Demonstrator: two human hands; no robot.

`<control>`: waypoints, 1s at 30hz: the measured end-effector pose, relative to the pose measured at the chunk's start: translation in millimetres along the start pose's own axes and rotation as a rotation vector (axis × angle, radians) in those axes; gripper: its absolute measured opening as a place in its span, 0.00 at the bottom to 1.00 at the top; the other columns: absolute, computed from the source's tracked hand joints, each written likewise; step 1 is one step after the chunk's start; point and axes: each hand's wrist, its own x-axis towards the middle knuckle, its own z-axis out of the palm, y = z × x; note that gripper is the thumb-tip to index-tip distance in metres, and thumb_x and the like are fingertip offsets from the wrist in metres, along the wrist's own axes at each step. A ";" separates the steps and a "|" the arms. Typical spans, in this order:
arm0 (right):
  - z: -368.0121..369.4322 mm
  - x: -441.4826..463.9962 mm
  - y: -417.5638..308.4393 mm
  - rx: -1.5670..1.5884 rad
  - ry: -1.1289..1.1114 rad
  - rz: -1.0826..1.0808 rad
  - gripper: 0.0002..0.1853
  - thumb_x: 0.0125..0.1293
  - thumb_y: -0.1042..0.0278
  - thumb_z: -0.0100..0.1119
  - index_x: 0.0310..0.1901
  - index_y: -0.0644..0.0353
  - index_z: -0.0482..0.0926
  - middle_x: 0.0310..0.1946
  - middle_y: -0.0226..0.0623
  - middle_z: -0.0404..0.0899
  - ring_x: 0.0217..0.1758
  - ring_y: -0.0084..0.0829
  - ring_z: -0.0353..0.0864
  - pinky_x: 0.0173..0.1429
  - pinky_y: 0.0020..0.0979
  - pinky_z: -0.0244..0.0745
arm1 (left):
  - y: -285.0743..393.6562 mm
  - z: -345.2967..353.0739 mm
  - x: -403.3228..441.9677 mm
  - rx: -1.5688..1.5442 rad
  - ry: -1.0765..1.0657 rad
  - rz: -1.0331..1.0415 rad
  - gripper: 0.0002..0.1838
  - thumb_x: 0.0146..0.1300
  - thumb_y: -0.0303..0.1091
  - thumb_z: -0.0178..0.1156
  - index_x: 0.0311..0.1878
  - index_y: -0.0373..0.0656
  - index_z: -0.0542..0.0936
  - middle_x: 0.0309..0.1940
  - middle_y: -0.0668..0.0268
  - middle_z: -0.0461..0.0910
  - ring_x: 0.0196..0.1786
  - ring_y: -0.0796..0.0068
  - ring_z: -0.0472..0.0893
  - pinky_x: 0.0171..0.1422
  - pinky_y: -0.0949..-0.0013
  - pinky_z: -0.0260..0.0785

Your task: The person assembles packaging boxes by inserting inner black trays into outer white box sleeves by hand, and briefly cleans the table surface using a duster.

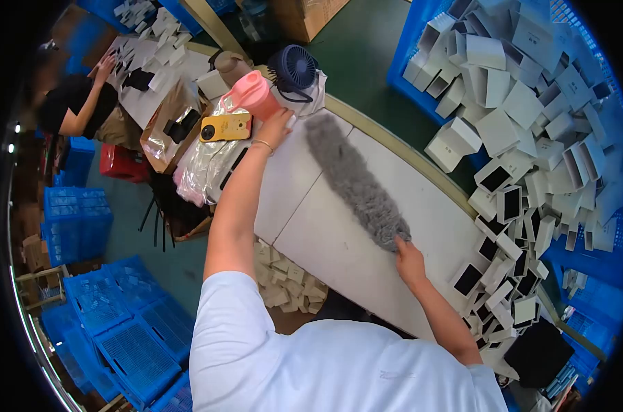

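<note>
My left hand, with a thin bracelet at the wrist, reaches to the far left of the white table. Its fingers are closed at the lower end of a pink cup, which leans over; part of the grip is hidden. In my right hand is the near end of a long, grey, fluffy duster. The duster lies slantwise across the table top. Beside the cup are a yellow phone and a dark blue fan.
A blue crate heaped with white boxes stands at the right, with more open boxes spilling along the table. Blue crates are stacked at lower left. Another person works at upper left. A plastic-lined carton sits beyond the phone.
</note>
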 end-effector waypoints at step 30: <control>13.7 -288.3 -32.5 0.213 0.045 0.544 0.17 0.53 0.65 0.55 0.45 0.62 0.71 0.36 0.52 0.75 0.35 0.52 0.78 0.38 0.48 0.74 | 321.9 57.4 -5.5 -0.632 -0.287 0.143 0.08 0.60 0.31 0.63 0.39 0.39 0.78 0.40 0.60 0.79 0.49 0.64 0.77 0.53 0.66 0.68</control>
